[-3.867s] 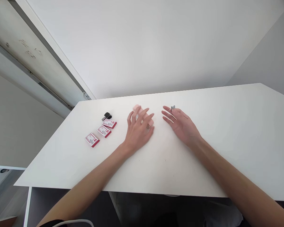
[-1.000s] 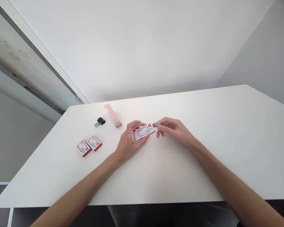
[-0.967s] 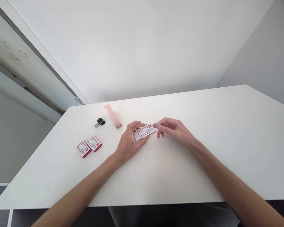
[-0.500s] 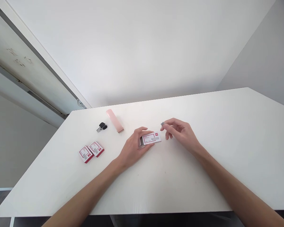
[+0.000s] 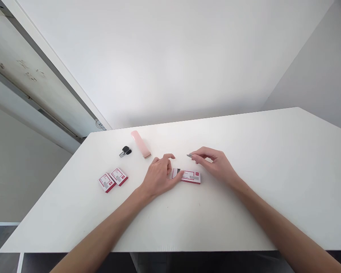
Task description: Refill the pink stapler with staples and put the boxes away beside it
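A small white and red staple box (image 5: 191, 176) lies on the table, its left end partly slid open with a dark inside showing. My left hand (image 5: 160, 175) rests beside that end, thumb tip at the box and fingers apart, not wrapped round it. Between the thumb and index finger of my right hand (image 5: 211, 161) is a short grey strip of staples (image 5: 189, 155), held just above the table behind the box.
On the left sit two more white and red boxes (image 5: 119, 175), side by side. Behind them are a black staple remover (image 5: 125, 151) and a pink stapler (image 5: 141, 144). The white table (image 5: 244, 132) backs onto a wall.
My left hand has loosened from around the staple box, which now lies lower and further right. My right hand has brought the staple strip slightly left and down.
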Motion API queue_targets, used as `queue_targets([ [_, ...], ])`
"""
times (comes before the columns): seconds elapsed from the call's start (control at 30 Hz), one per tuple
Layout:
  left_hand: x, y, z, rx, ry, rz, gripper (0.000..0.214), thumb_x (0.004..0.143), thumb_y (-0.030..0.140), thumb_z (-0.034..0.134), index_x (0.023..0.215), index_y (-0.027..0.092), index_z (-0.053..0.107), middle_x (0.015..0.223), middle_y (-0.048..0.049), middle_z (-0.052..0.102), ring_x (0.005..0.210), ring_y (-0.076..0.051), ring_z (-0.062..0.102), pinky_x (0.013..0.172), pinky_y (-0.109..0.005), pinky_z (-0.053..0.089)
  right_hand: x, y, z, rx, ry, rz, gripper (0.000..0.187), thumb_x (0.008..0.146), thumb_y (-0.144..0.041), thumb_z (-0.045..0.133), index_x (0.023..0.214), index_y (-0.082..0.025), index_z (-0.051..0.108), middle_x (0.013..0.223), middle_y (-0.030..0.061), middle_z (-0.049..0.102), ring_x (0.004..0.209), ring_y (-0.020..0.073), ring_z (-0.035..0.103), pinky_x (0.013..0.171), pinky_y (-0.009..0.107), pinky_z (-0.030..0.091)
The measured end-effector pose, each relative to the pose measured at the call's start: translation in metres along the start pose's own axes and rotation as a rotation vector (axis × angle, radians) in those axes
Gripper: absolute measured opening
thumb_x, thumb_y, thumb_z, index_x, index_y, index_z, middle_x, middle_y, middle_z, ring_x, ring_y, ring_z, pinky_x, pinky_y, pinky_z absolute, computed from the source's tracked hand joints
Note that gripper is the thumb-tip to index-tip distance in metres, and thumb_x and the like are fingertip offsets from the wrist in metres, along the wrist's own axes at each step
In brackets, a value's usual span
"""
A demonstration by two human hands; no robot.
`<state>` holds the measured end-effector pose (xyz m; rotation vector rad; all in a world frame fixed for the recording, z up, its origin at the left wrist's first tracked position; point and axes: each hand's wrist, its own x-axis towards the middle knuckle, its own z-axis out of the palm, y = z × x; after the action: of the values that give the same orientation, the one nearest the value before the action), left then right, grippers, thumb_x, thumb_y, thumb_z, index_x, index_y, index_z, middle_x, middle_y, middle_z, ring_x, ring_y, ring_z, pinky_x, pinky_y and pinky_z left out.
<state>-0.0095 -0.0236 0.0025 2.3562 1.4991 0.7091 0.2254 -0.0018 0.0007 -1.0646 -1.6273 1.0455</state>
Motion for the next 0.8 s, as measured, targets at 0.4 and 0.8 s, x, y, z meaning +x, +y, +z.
queue_targets([
  [0.4,0.001,0.000,-0.001,-0.125,-0.110,0.037,0.021,0.104,0.022,0.033,0.119,0.024,0.047,0.068,0.0057,0.058,0.067,-0.020,0.060,0.084,-0.040,0.051,-0.004,0.014,0.007,-0.227,-0.221,-0.223,0.029,0.101,-0.054,0.060,0.104,-0.035,0.083,0.106,0.0067,0.073,0.089,0.0241,0.068,0.075,0.041,0.055],
  [0.8,0.000,0.002,0.000,-0.181,-0.129,0.049,0.023,0.106,0.029,0.038,0.127,0.023,0.045,0.069,0.0057,0.062,0.066,-0.019,0.061,0.085,-0.038,0.052,-0.004,0.017,0.009,-0.322,-0.214,-0.180,0.021,0.100,-0.046,0.062,0.110,-0.032,0.075,0.111,0.0068,0.072,0.095,0.0249,0.069,0.082,0.042,0.056],
])
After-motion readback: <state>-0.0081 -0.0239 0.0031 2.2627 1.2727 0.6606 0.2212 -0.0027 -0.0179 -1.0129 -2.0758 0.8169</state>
